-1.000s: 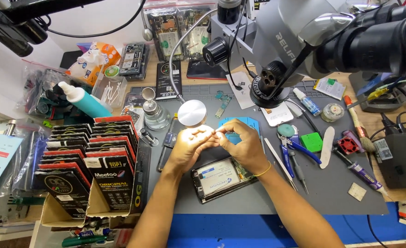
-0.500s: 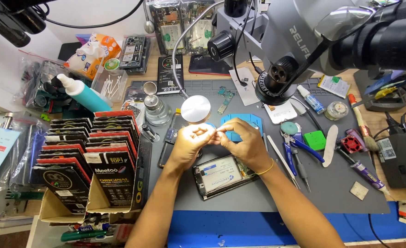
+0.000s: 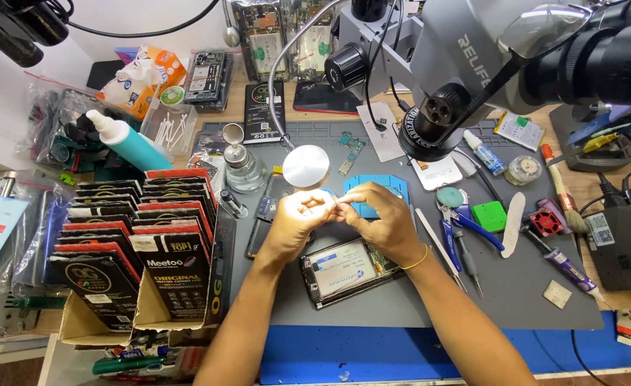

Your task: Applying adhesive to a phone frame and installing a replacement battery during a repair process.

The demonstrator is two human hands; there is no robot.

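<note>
I hold my left hand [image 3: 294, 218] and right hand [image 3: 380, 214] together under the round lamp [image 3: 306, 166], fingertips pinching something too small to identify above the opened black phone [image 3: 344, 270]; steadying wrists on the grey mat [image 3: 515, 300] seems wise.

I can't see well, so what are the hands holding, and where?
Both hands, left and right, pinch something tiny and pale between their fingertips under the lamp glare; what it is cannot be told.

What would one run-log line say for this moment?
left hand + right hand: fingertips together, something tiny | opened phone: below on grey mat
</note>
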